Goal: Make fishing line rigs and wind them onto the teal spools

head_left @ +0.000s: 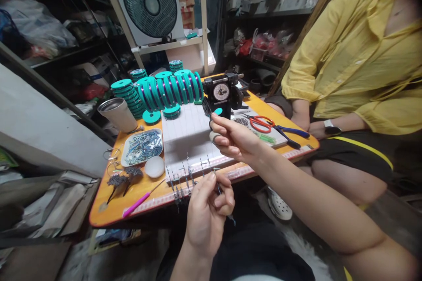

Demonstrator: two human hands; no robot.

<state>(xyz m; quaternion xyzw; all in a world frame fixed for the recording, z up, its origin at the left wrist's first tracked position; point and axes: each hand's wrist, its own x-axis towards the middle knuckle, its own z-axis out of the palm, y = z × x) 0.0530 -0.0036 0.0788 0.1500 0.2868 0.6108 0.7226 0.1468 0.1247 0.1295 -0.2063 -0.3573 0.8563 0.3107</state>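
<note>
Orange table (108,210) w/ teal spools (171,88) | shelves | L fingers (216,195) pinch wire (219,189) | R fingers (220,125) together

Thin dark hooked rig (220,189), seemingly wire-fine, pinched upright beside white foam block (187,140).

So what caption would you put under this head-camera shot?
Left hand pinching a thin rig by the white foam block, right hand near the winding machine and teal spools.

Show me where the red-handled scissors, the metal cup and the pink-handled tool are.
red-handled scissors (260,124), head view, on a red handle loop.
metal cup (119,114), head view, on its side wall.
pink-handled tool (136,204), head view, on the pink handle.
</note>
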